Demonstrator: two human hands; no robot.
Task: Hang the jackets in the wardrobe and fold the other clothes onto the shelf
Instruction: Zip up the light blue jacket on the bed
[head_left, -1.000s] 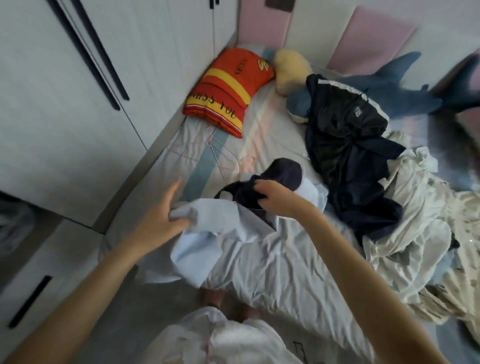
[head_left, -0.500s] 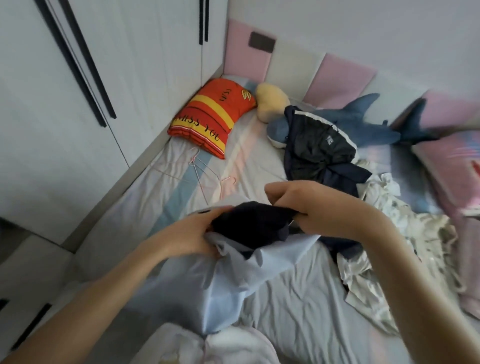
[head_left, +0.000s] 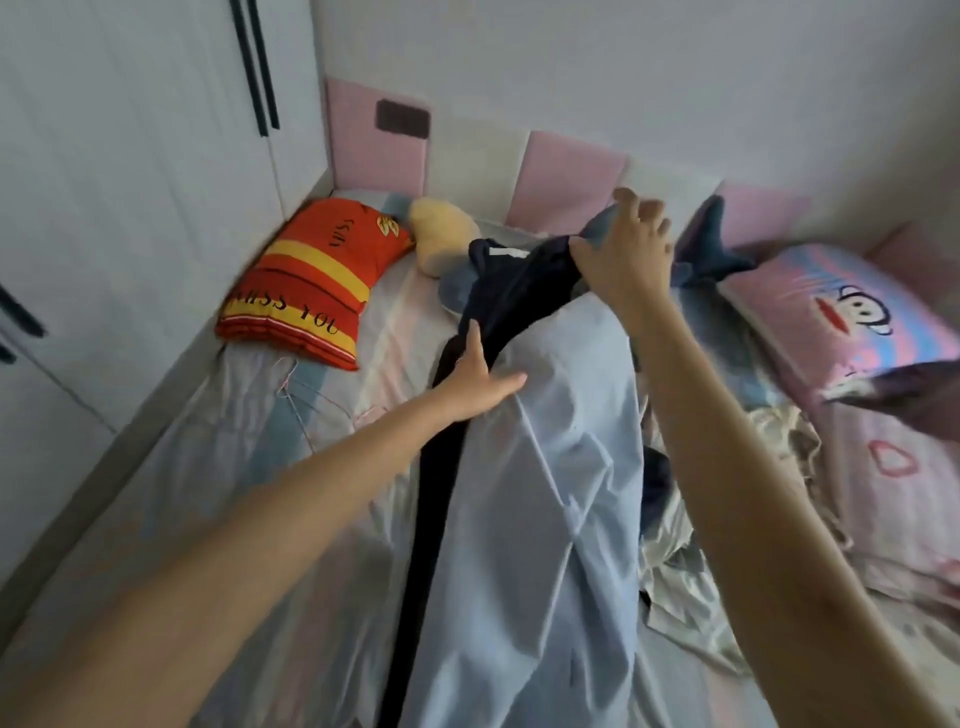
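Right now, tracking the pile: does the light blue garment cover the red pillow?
No, the red pillow lies uncovered, apart from the light blue garment.

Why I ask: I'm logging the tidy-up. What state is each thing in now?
Dark garment: unfolded, stretched out, mostly covered.
Light blue shirt: unfolded, draped over the dark garment.
Left hand: flat, pressing both clothes.
Right hand: fingers spread, resting on the dark garment's top.
Wardrobe doors: closed.
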